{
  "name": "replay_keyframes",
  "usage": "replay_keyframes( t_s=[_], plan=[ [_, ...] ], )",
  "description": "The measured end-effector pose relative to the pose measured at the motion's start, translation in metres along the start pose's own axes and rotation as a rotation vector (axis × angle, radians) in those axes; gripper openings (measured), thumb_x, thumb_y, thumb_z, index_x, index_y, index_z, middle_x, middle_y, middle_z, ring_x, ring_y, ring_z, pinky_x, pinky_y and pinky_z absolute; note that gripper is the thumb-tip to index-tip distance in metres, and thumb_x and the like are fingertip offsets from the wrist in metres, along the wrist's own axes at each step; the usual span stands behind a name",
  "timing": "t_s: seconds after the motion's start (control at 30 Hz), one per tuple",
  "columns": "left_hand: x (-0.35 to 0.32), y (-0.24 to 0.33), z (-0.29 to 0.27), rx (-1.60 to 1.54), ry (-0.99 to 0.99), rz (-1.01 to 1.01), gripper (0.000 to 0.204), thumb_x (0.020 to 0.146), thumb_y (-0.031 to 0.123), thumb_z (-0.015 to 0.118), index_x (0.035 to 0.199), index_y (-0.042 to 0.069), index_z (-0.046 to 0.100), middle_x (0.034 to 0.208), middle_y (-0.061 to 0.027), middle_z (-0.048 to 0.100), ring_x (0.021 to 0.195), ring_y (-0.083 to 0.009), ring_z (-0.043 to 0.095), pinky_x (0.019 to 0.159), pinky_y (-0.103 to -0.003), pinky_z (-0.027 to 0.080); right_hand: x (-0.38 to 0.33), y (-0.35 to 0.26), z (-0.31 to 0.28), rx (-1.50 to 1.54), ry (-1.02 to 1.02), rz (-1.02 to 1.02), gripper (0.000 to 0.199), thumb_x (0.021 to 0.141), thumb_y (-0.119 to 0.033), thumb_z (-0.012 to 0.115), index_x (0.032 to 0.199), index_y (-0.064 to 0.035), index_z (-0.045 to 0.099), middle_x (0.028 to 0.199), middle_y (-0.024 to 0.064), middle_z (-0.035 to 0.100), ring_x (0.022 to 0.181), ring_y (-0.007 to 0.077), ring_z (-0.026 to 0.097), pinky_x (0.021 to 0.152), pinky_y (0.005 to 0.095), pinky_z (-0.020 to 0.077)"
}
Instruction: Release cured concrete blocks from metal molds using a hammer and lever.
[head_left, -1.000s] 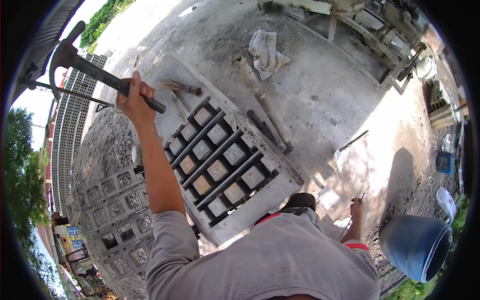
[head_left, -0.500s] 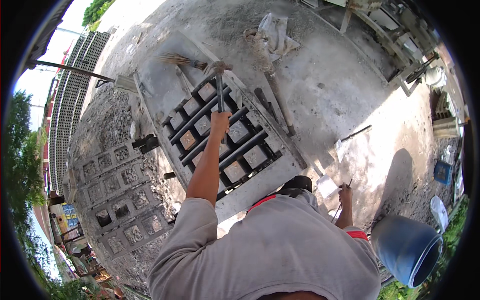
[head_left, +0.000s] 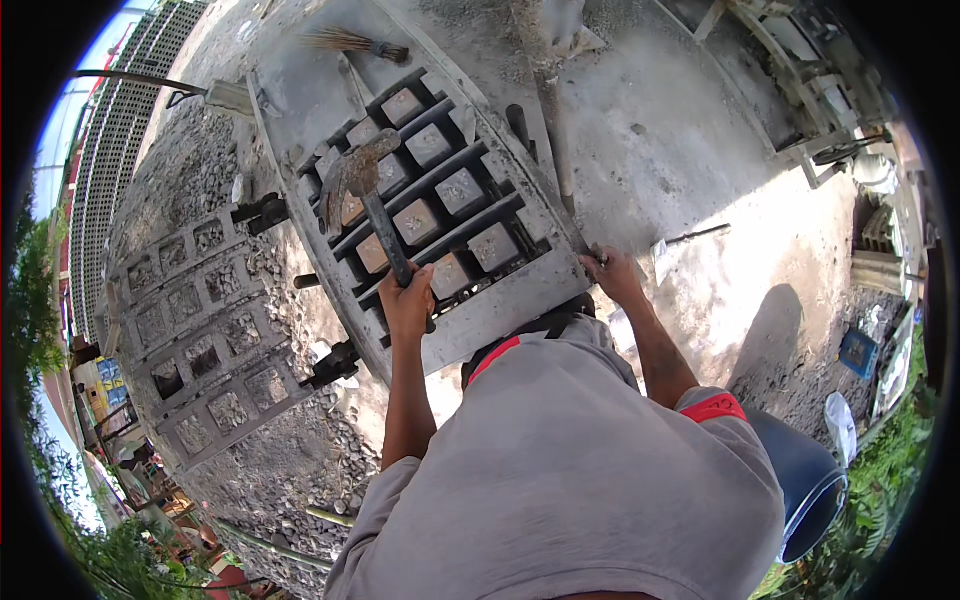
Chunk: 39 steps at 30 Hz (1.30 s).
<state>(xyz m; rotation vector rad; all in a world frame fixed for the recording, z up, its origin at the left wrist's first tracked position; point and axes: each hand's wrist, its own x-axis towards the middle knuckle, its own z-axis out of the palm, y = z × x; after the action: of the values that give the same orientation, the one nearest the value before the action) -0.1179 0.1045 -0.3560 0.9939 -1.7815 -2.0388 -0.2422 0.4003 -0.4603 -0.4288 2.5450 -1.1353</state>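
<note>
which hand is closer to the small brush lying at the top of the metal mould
Left. The left hand grips the hammer over the mould, below the brush. The right hand rests at the mould's lower right corner, farther off.

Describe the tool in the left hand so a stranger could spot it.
Find the grey metal grid mould holding square concrete blocks. Over its left side the left hand grips a dark-handled hammer. Its rusty head sets it apart from the straw brush farther away.
</note>
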Motion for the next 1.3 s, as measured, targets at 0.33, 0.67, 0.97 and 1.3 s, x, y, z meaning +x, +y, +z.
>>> replay_keyframes(
  t_s=[0.33, 0.67, 0.97, 1.3],
  plan=[
    [-0.073, -0.019, -0.068, 0.025, 0.154, -0.032, 0.019, 0.078, 0.004, 0.060, 0.067, 0.005, 0.044, 0.046, 0.0017, 0.038, 0.033, -0.0056, 0.034, 0.031, -0.021, 0.024, -0.004, 0.014, 0.015, 0.479, -0.277, 0.303, 0.032, 0.074, -0.025, 0.072, 0.088, 0.0027, 0.064, 0.075, 0.0040, 0.065, 0.064, 0.0088, 0.056, 0.056, 0.0282, 0.0443],
    [-0.108, -0.050, -0.087, 0.272, 0.030, 0.069, 0.022, 0.077, 0.008, 0.064, 0.064, 0.004, 0.047, 0.049, 0.0039, 0.041, 0.043, -0.0039, 0.036, 0.039, -0.022, 0.027, -0.016, 0.006, 0.033, 0.245, -0.292, 0.354, 0.028, 0.062, -0.018, 0.079, 0.076, -0.0026, 0.061, 0.063, 0.0025, 0.058, 0.057, 0.0099, 0.053, 0.049, 0.0242, 0.0379],
    [-0.183, -0.059, -0.158, 0.387, -0.180, -0.003, 0.016, 0.075, 0.011, 0.064, 0.072, -0.002, 0.056, 0.053, 0.0024, 0.043, 0.054, -0.0055, 0.036, 0.046, -0.025, 0.031, -0.044, -0.031, 0.048, 0.250, -0.136, 0.517, 0.034, 0.065, -0.031, 0.079, 0.061, -0.0042, 0.058, 0.056, 0.0002, 0.053, 0.044, 0.0087, 0.038, 0.041, 0.0257, 0.0283],
    [-0.215, -0.069, -0.139, 0.416, -0.233, -0.046, 0.022, 0.077, 0.018, 0.066, 0.076, -0.002, 0.057, 0.053, 0.0014, 0.041, 0.054, -0.0067, 0.034, 0.047, -0.027, 0.030, -0.071, -0.023, 0.056, 0.442, 0.100, 0.517, 0.033, 0.070, -0.036, 0.074, 0.063, -0.0068, 0.061, 0.053, -0.0022, 0.048, 0.041, 0.0076, 0.034, 0.040, 0.0264, 0.0240]
  ],
)
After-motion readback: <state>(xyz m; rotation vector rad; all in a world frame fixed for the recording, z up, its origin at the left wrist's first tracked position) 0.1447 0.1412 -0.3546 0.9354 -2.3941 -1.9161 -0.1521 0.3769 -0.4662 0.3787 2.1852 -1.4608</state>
